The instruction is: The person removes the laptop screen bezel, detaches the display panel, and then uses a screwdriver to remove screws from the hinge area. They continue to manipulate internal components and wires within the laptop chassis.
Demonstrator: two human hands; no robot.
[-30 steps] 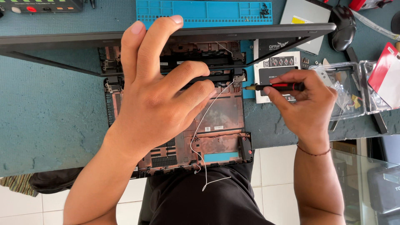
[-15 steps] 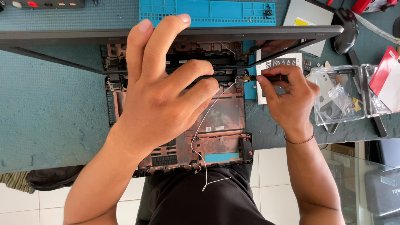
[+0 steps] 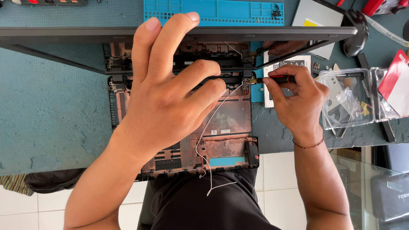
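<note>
— Where is the work, and what is it?

— At the centre lies a stripped black plastic laptop base with a coppery inner lining [image 3: 226, 123], its lid, a thin black screen panel [image 3: 85, 34], standing open edge-on along the 12 o'clock side. The base rests on a teal textured table top [image 3: 51, 110] and overhangs the near edge toward 6 o'clock.

— And the hands?

— The left hand [image 3: 170, 98] lies spread wide over the base, index and middle fingers reaching up over the screen panel's edge, the other fingers bent down onto the hinge bar. It presses rather than grips. The right hand [image 3: 298, 102], at 3 o'clock from the base, is closed round a slim screwdriver with a black and red handle [image 3: 279, 79], which lies level with its tip pointing toward 9 o'clock at the right-hand hinge [image 3: 246, 79] of the base. A thin cord bracelet [image 3: 309, 146] circles that wrist.

— Anything loose?

— A thin white wire [image 3: 213, 123] runs from the hinge down across the base and dangles past the table edge at 6 o'clock.

— Further out?

— At 12 o'clock, beyond the panel, a blue silicone repair mat with small compartments [image 3: 213, 12]. At 3 o'clock, past the right hand, a clear plastic box holding small bags and parts [image 3: 345, 98]. At 1 o'clock, a black computer mouse [image 3: 355, 32].
</note>
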